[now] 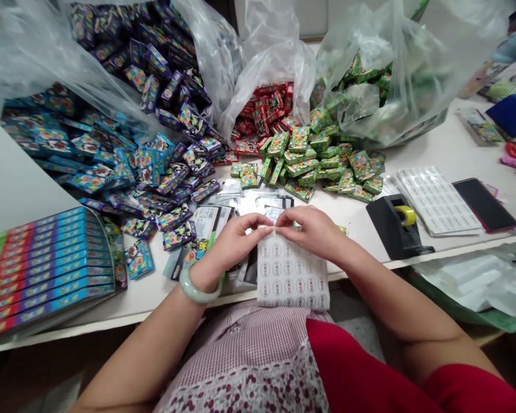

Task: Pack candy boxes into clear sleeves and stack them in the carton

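Observation:
My left hand (230, 244) and my right hand (313, 229) meet at the top edge of a white sheet of round stickers (292, 278), which hangs over the table's front edge toward my lap. Both hands pinch that edge with thumb and forefinger. A pale green bangle (198, 289) circles my left wrist. Under my hands lie several clear and printed packets (223, 221) on the white table (21, 189).
Heaps of small boxes spill from clear plastic bags: blue and purple (155, 160) at left, red (266, 109) in the middle, green (322, 158) at right. A stack of flat colourful boxes (47, 264) sits at front left. A black tape dispenser (395, 226), label sheets (436, 201) and a phone (484, 203) lie right.

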Demonstrator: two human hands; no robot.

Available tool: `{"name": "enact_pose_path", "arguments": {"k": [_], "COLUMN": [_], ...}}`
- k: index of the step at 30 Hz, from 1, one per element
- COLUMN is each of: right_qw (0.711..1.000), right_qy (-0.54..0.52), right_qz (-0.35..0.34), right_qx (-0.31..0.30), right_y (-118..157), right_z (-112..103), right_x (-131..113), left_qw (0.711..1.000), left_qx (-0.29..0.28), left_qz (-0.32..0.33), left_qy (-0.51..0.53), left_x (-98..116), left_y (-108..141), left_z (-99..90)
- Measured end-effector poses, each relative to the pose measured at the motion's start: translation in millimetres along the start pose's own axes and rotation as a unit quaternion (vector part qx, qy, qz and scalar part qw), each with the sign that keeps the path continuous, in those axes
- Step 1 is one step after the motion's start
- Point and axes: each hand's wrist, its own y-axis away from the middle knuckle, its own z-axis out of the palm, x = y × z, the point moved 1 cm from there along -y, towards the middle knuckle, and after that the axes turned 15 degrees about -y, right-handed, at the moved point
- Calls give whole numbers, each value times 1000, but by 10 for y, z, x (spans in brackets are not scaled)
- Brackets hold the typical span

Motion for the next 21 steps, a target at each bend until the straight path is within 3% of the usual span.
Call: {"name": "enact_pose_path", "arguments": {"k": [7,15,21], "right_qw": [999,996,996], "right_qy": [-42,74,74], "right_qz": [17,-26,-30], "right_qx": [7,43,47], "right_y": [35,84,115], "right_z": [46,125,145], "right_x": [57,96,116], "left_qw": [999,999,999], "left_qx": [19,16,18], "left_qz": [-33,-41,-36], "left_qy": [-2,-20,-22], "left_x": [-80,-52,-73], "left_y": [40,22,36], "left_z": [-9,26,42]}}
